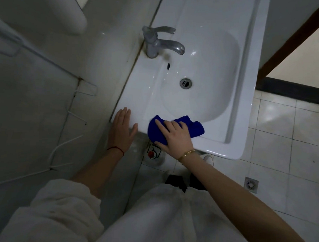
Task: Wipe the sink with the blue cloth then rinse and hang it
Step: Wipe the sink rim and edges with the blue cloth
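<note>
You have a single view, worn on your head and tilted steeply down, so you look almost straight onto the white ceramic sink (246,99) from close above. Its near rim lies under your right hand (174,136), the chrome metal tap (159,43) stands beyond your left hand (122,127), and your own pale clothing fills the bottom. The wide lens bends the edges; pale floor tiles (284,127) spread to the right of your right hand.

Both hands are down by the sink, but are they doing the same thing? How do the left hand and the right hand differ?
The right hand presses on the blue cloth at the sink's near rim; the left hand lies flat and bare at the sink's corner. The right wrist wears a gold bracelet, the left a red string. Both have straight fingers.
</note>
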`<move>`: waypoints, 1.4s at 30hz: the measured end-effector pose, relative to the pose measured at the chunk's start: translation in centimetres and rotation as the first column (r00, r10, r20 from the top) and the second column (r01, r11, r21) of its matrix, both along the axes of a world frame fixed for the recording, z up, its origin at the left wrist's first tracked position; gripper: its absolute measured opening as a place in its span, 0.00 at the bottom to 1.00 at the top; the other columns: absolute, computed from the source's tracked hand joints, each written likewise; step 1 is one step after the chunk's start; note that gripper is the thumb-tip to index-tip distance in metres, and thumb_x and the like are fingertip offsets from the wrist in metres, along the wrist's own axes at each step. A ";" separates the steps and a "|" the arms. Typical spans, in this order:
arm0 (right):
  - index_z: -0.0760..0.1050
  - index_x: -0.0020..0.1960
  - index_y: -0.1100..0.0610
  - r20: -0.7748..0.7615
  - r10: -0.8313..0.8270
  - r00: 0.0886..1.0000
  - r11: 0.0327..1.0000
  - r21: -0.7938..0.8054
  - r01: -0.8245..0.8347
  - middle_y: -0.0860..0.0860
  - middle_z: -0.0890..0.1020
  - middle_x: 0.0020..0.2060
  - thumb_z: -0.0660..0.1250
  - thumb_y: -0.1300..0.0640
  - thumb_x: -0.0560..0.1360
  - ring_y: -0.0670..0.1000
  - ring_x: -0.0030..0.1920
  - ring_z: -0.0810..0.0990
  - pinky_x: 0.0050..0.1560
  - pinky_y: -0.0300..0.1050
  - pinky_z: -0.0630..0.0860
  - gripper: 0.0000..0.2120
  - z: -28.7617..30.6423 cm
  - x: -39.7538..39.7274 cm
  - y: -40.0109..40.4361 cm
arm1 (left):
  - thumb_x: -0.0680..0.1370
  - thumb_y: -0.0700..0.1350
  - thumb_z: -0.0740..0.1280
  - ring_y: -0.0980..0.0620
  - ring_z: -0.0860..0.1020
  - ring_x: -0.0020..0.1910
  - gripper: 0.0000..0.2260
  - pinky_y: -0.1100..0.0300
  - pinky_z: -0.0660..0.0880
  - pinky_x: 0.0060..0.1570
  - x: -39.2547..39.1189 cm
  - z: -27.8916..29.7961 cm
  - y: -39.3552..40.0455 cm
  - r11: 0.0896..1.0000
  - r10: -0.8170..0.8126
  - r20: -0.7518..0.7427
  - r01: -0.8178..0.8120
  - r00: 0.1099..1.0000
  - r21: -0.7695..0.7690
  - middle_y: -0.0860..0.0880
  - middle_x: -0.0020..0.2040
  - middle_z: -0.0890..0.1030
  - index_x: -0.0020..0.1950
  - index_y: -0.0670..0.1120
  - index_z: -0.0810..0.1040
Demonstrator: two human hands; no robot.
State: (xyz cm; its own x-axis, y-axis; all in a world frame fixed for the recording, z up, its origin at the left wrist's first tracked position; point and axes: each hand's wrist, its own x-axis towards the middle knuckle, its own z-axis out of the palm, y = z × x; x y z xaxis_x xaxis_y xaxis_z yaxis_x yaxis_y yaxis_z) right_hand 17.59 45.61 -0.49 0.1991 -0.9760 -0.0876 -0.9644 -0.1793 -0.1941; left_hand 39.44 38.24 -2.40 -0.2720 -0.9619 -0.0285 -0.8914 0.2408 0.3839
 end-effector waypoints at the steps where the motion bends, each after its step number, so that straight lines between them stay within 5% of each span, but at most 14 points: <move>1: 0.57 0.77 0.52 -0.001 0.017 1.000 1.000 -0.019 -0.017 0.52 0.75 0.63 0.57 0.35 0.76 0.55 0.59 0.74 0.63 0.54 0.66 0.35 0.0 -1.2 0.7 | 0.81 0.47 0.62 0.42 0.60 0.76 0.26 0.48 0.59 0.75 0.2 -0.1 0.0 1.000 -0.003 -0.001 0.003 1.000 -0.002 0.41 0.76 0.63 0.76 0.39 0.62; 7: 0.62 0.75 0.51 -0.070 -0.112 0.991 0.991 -0.082 0.107 0.51 0.78 0.59 0.58 0.35 0.74 0.55 0.55 0.77 0.58 0.54 0.67 0.35 -0.7 -8.1 6.0 | 0.81 0.46 0.64 0.42 0.60 0.75 0.26 0.48 0.59 0.74 1.2 -0.4 -0.2 1.000 0.004 -0.013 -0.004 1.000 0.008 0.41 0.76 0.64 0.76 0.39 0.63; 18: 0.56 0.76 0.56 -0.043 -0.062 0.997 0.997 0.039 0.064 0.54 0.74 0.62 0.57 0.39 0.78 0.57 0.58 0.73 0.64 0.57 0.66 0.33 0.0 6.2 -3.5 | 0.81 0.44 0.63 0.45 0.59 0.77 0.23 0.54 0.55 0.75 1.6 0.5 -0.5 0.999 -0.034 -0.042 0.035 0.999 0.015 0.42 0.76 0.64 0.75 0.39 0.64; 25: 0.62 0.75 0.53 -0.056 -0.082 0.995 0.983 -0.169 0.071 0.52 0.77 0.59 0.59 0.37 0.76 0.55 0.55 0.76 0.57 0.53 0.67 0.33 -1.0 -3.6 3.4 | 0.82 0.45 0.63 0.45 0.59 0.76 0.23 0.52 0.56 0.76 1.6 0.7 -0.2 0.999 -0.035 -0.078 0.035 0.996 -0.005 0.43 0.76 0.65 0.75 0.40 0.65; 29: 0.64 0.74 0.53 -0.111 -0.154 0.982 0.980 -0.147 0.137 0.53 0.78 0.59 0.57 0.36 0.76 0.56 0.54 0.76 0.57 0.55 0.67 0.33 -1.1 -4.6 4.3 | 0.82 0.45 0.62 0.45 0.59 0.76 0.23 0.51 0.57 0.76 1.7 0.8 -0.1 0.999 -0.034 -0.090 0.034 0.995 0.000 0.43 0.76 0.65 0.75 0.40 0.64; 37: 0.56 0.76 0.56 -0.052 -0.065 0.997 0.997 0.042 0.067 0.54 0.74 0.62 0.56 0.38 0.77 0.56 0.59 0.74 0.63 0.55 0.64 0.34 0.1 6.2 -3.5 | 0.82 0.47 0.61 0.49 0.56 0.78 0.24 0.56 0.53 0.75 1.5 1.1 -0.3 0.998 -0.009 -0.055 0.012 0.998 0.062 0.46 0.78 0.62 0.77 0.43 0.61; 42: 0.60 0.76 0.53 -0.044 -0.077 0.996 0.996 -0.046 0.075 0.53 0.76 0.61 0.59 0.37 0.75 0.55 0.57 0.75 0.60 0.54 0.66 0.34 -0.1 -1.0 1.7 | 0.82 0.46 0.61 0.47 0.57 0.77 0.23 0.52 0.55 0.76 1.3 1.2 -0.1 0.999 -0.011 -0.060 0.013 0.998 0.036 0.44 0.77 0.63 0.76 0.41 0.63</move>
State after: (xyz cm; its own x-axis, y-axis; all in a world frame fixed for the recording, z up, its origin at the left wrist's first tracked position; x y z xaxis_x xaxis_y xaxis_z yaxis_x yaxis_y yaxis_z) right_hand 16.60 47.34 -0.59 0.1211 -0.9913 -0.0516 -0.9833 -0.1127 -0.1428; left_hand 40.70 38.18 -1.24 -0.2859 -0.9571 -0.0467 -0.8636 0.2363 0.4454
